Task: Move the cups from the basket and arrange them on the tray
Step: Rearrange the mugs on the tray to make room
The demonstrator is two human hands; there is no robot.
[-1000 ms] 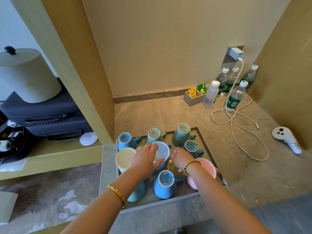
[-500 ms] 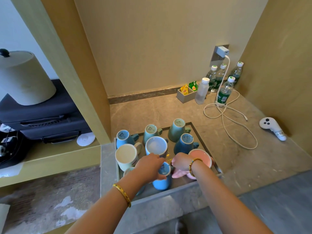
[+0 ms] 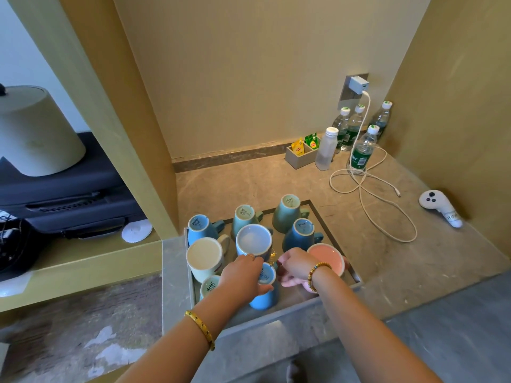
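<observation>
Left hand (image 3: 243, 275) grasps the inverted blue mug (image 3: 264, 293) at the near edge of the tray (image 3: 334, 230) | right hand (image 3: 294, 268) curled just beside it, against the upright pink cup (image 3: 327, 258); what it holds cannot be told | other mugs fill the tray: cream mug (image 3: 205, 258) at left, upright pale-blue mug (image 3: 253, 240) in the middle.

Both forearms reach forward and down, the left hand (image 3: 243, 275) with fingers curled in a grip, the right hand (image 3: 294, 268) just beside it, knuckles up and fingers bent under.
</observation>
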